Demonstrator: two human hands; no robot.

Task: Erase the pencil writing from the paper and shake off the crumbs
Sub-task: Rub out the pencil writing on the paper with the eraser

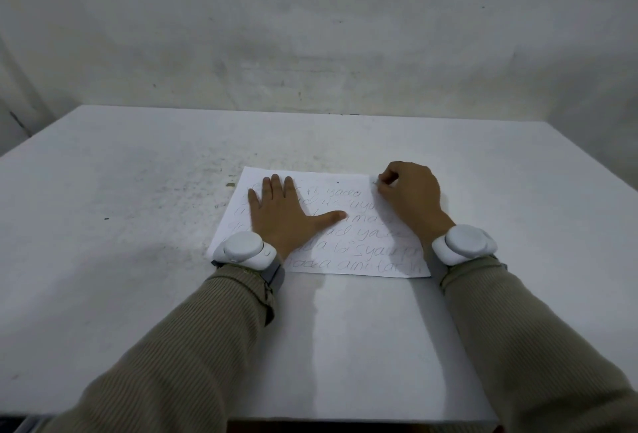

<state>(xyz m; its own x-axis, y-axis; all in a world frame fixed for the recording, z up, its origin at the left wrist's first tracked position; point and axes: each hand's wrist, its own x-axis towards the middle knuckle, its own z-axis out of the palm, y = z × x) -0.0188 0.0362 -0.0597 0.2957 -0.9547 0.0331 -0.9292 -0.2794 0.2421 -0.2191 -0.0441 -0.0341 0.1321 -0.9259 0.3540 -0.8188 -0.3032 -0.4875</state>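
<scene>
A white sheet of paper (348, 243) with several lines of pencil handwriting lies flat on the white table (138, 225). My left hand (279, 215) presses flat on the sheet's left half, fingers straight and thumb spread to the right. My right hand (411, 194) is at the paper's top right corner, fingers curled and pinching a small object against the sheet; the object is mostly hidden by the fingers, so I cannot tell what it is. Both wrists carry white round bands.
The table's far edge meets a pale wall (310, 35). Dark specks and smudges (221, 160) dot the tabletop beyond the paper's top left. The near table edge (345, 420) runs along the bottom, between my sleeves.
</scene>
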